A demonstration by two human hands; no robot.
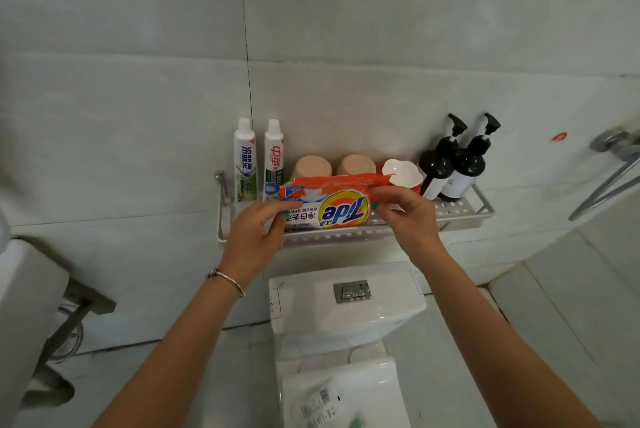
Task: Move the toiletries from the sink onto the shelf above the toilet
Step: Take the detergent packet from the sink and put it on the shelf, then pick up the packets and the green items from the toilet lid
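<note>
Now you are at the placing step: you hold the Tide bag upside down over the front of the shelf, both hands on it. Your left hand pinches its left end, thumb and fingers closed on the wrapper; your right hand pinches its right end near the top seam, fingertips pressed onto the orange edge. Whether the bag's lower edge already rests on the shelf floor you cannot tell, since your fingers hide it. Behind your fingers stand two cups, upturned; just past your right fingertips sits a white bowl, with two pump bottles beyond it. Past your left fingers two toothpaste tubes stand upright. The next move, as I judge it, calls for settling the bag low into the free strip ahead of the cups, then letting go one hand at a time. Mind the bowl beside your right fingertips, which a nudge could likely tip.
</note>
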